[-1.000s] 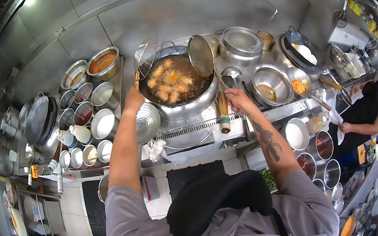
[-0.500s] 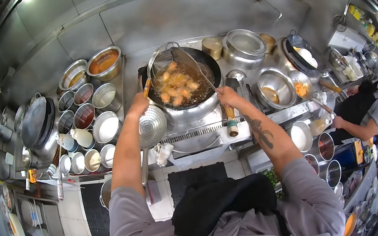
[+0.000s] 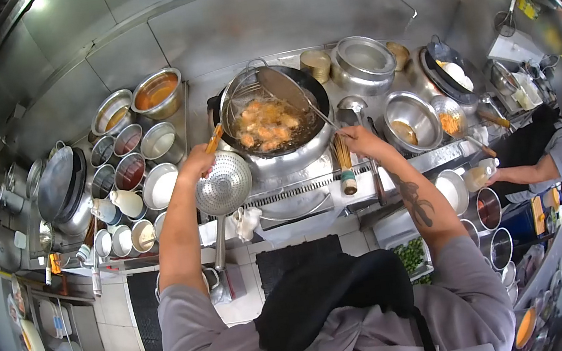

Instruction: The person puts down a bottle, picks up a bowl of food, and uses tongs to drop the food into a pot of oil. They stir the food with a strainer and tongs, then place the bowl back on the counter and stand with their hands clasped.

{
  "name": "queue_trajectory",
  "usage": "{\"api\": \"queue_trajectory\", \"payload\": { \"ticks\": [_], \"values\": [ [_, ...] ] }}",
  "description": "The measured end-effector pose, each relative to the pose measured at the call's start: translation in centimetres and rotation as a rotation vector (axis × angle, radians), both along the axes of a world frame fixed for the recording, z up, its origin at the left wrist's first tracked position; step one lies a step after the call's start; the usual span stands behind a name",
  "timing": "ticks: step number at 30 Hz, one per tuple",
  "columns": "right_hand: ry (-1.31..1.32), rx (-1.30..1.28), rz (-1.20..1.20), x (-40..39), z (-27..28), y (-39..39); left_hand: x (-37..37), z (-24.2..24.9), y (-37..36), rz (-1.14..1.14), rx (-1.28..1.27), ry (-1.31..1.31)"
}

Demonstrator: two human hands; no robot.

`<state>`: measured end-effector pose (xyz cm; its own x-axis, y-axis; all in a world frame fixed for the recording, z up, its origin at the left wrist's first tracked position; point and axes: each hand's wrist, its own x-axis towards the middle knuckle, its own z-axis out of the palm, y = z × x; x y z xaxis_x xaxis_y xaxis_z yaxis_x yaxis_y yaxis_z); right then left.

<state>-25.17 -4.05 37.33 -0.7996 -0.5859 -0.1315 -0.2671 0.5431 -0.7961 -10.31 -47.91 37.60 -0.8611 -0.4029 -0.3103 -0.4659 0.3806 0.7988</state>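
Note:
In the head view, a black wok [image 3: 321,110] holds bubbling oil with golden-brown fried pieces [image 3: 264,126] in it. My left hand [image 3: 198,162] is closed round the wooden handle of a wire strainer [image 3: 233,91], whose basket is over the wok's left and back part. My right hand [image 3: 360,141] grips the thin metal handle of a wok spatula [image 3: 284,88]; its broad blade is over the back of the wok, close to the strainer. A perforated ladle [image 3: 224,183] lies just in front of my left hand. Beside my right hand is a bamboo brush [image 3: 345,167].
Sauce pots [image 3: 131,168] and large bowls [image 3: 157,96] crowd the left. A lidded pot [image 3: 363,69], a ladle [image 3: 353,108] and a steel bowl [image 3: 411,123] stand right of the wok. A co-worker [image 3: 542,166] is at the far right, one hand near a bottle [image 3: 478,176].
My hands have moved slightly apart, the right one outward. The spatula blade and strainer basket show broader faces over the wok. The co-worker's hand has shifted near the bottle.

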Motion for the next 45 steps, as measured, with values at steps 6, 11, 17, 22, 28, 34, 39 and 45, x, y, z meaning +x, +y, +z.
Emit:
{"api": "queue_trajectory", "payload": {
  "ticks": [6,11,17,22,28,34,39,45],
  "values": [
    [-0.383,-0.231,-0.189,3.4,1.2,2.1,1.2,-2.4,3.8,-0.045,-0.297,0.103],
    [-0.519,-0.394,-0.368,4.5,0.9,3.8,2.3,-6.2,6.9,-0.126,-0.699,0.121],
    [-0.652,-0.762,-0.524,4.1,-0.2,5.9,4.3,-7.8,10.4,-0.185,-0.947,0.084],
    [-0.552,-0.877,-0.624,4.0,-4.0,10.4,6.4,-9.4,11.7,-0.285,-0.997,0.102],
    [-0.518,-1.003,-0.79,3.8,-9.0,17.3,8.4,-11.5,10.7,-0.273,-0.97,0.199],
    [-0.597,-0.917,-0.876,2.2,-13.9,22.4,8.6,-11.6,10.2,-0.273,-0.926,0.1],
    [0.207,0.138,-0.89,1.0,-17.4,25.2,9.0,-11.3,10.5,-0.275,-0.9,0.069],
    [0.637,0.013,-0.485,1.9,-11.3,17.7,10.1,-7.6,13.5,-0.187,-0.743,0.152]
  ]
}}
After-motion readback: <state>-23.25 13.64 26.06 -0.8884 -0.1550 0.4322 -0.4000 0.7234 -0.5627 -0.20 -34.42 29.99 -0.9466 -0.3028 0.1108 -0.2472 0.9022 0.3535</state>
